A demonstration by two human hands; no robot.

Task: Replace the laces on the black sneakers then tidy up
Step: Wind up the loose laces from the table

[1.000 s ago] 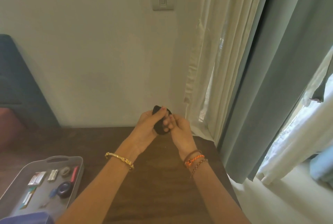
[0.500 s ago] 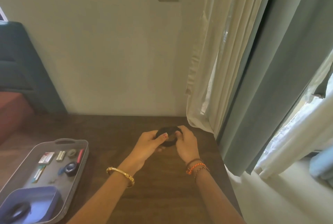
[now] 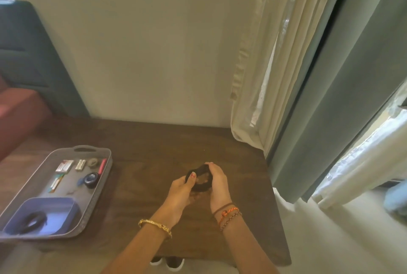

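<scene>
A coiled black lace (image 3: 201, 186), wound into a ring, sits between my two hands over the brown table (image 3: 154, 141). My left hand (image 3: 181, 190) pinches its left side with the thumb on top. My right hand (image 3: 218, 182) curls round its right side. A second black lace coil (image 3: 33, 222) lies in the blue box (image 3: 63, 202) at the near end of the grey tray (image 3: 88, 205). The black sneakers (image 3: 170, 262) show only as toes below the table's front edge.
The grey tray on the left also holds small packets (image 3: 65, 165), a red stick (image 3: 102, 165) and a dark tape roll (image 3: 91, 180). Cream and grey curtains (image 3: 308, 97) hang at the table's right edge. A dark seat (image 3: 24, 57) stands at the far left.
My hands have come down from wall height to just above the table with the lace coil. The view has tilted down, so the blue box and sneaker toes now show.
</scene>
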